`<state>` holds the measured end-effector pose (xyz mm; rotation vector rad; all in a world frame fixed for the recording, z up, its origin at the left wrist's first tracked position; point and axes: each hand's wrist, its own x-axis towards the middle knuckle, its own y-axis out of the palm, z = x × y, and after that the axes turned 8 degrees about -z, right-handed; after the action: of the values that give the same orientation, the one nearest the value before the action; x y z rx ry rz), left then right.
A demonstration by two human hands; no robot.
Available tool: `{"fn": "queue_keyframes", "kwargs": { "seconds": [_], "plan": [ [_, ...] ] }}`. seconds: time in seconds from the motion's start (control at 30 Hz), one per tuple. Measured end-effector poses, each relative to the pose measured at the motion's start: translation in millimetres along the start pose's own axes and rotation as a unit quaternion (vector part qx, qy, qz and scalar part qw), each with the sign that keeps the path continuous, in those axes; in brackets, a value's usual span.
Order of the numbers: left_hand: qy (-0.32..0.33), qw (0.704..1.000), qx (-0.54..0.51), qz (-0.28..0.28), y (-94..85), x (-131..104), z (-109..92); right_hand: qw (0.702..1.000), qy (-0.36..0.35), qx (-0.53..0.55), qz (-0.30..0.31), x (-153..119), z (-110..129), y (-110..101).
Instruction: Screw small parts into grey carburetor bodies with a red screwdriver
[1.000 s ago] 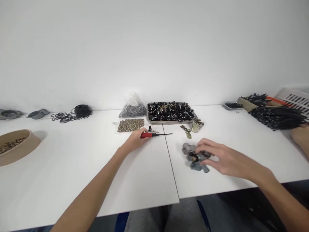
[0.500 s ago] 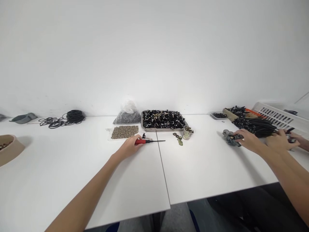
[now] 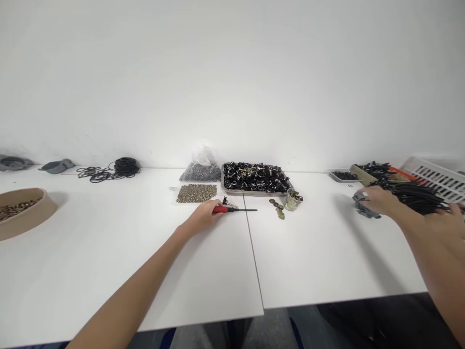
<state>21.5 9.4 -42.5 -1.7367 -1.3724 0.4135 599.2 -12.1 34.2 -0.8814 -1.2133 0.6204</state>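
Note:
My left hand point(image 3: 204, 216) is closed round the red handle of a screwdriver point(image 3: 220, 210), whose thin dark shaft points right across the table seam. A small black-and-metal fitting point(image 3: 228, 202) lies just beyond the handle. Over at the right, my right hand point(image 3: 379, 199) grips a grey plastic fitting point(image 3: 363, 208); motion blur hides its details, and its shadow falls to the left. Several brass-coloured discs point(image 3: 278, 207) lie beside a small clear cup point(image 3: 291, 199) of similar metal pieces, between my two hands.
Behind are a clear tray of brass parts point(image 3: 196, 193), a plastic bag point(image 3: 201, 167) and a metal tray point(image 3: 254, 192) of black clamps. Black cords point(image 3: 125, 167) and a beige bowl point(image 3: 39, 215) stand left. At right, a co-worker's hand point(image 3: 448, 220) is by black tubes point(image 3: 417, 196).
The view has turned slightly left, so the table items sit further right. My right hand and the grey fitting have come up off the tabletop. My left hand still holds the screwdriver.

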Motion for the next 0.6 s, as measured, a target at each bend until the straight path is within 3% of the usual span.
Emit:
{"fn": "queue_keyframes", "kwargs": {
  "seconds": [0.13, 0.27, 0.43, 0.5, 0.6],
  "plan": [
    [0.002, 1.0, 0.0, 0.001, -0.5, 0.1, -1.1, 0.991, -0.087, 0.066, 0.082, 12.6, 51.9, -2.2],
    [0.003, 1.0, 0.006, -0.002, 0.5, -0.4, 0.7, 0.973, -0.157, 0.152, 0.073, 2.8, 145.0, -0.7],
    [0.011, 1.0, 0.02, -0.008, 2.3, -0.4, 4.0, 0.919, -0.224, 0.324, -0.021, -47.3, 261.0, 24.5],
    [0.016, 1.0, 0.024, -0.011, 3.7, -0.4, 4.8, 0.9, -0.23, 0.363, -0.068, -73.9, 290.6, 43.8],
    [0.028, 0.999, 0.021, -0.021, 8.0, -0.1, 6.5, 0.886, -0.225, 0.398, -0.078, -111.3, 315.3, 70.9]
  ]
}}
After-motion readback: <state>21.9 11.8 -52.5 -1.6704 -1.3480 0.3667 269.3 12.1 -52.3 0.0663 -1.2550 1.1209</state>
